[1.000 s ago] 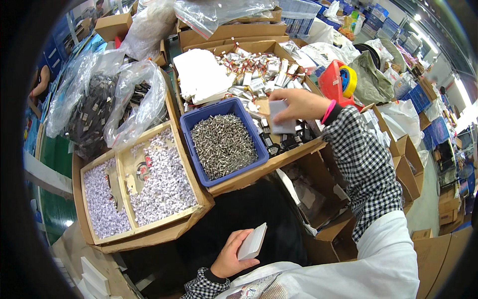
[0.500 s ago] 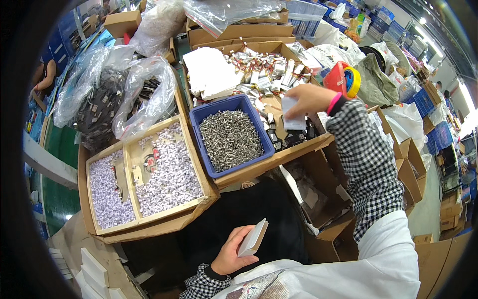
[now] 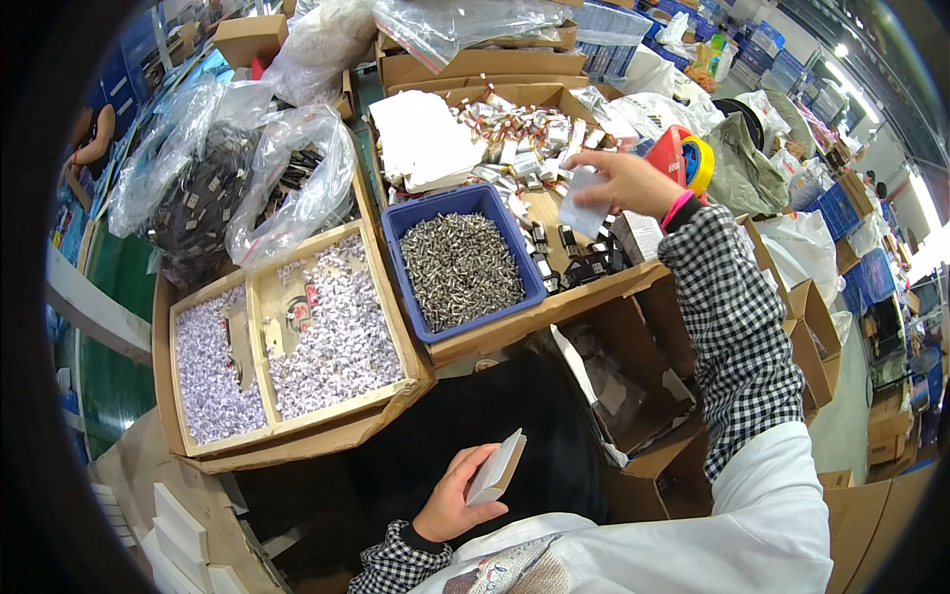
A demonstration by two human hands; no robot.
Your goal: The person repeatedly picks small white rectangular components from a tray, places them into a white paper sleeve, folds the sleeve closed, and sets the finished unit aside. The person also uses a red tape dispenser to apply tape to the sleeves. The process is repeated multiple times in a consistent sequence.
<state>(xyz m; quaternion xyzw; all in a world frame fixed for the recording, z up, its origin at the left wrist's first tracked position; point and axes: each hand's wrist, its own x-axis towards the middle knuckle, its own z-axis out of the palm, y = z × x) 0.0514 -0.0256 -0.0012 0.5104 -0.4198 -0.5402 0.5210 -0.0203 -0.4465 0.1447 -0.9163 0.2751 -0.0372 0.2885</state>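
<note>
Low in the view, my left hand (image 3: 450,507) is closed round a small flat white box (image 3: 499,467), held tilted near my body, its open edge showing brown card. My right hand (image 3: 631,184) reaches far to the right and pinches a thin white card (image 3: 584,206). That card hangs above a cardboard tray holding small black devices (image 3: 592,265) and silver battery-like packs with wires (image 3: 539,148). Left of this hand stands a blue plastic bin (image 3: 534,297) full of small metal cylinders (image 3: 460,267).
A wooden tray (image 3: 255,342) in two compartments holds many small white pieces. Behind it lie clear bags (image 3: 252,188) of black parts. A red tape dispenser (image 3: 668,153) with yellow tape (image 3: 700,163) stands beyond my right wrist. An open carton (image 3: 633,371) sits below the tray edge.
The white card in my right hand has tilted and shifted slightly, uncovering more black devices and a small white box beside them. My left hand has barely moved and keeps its box.
</note>
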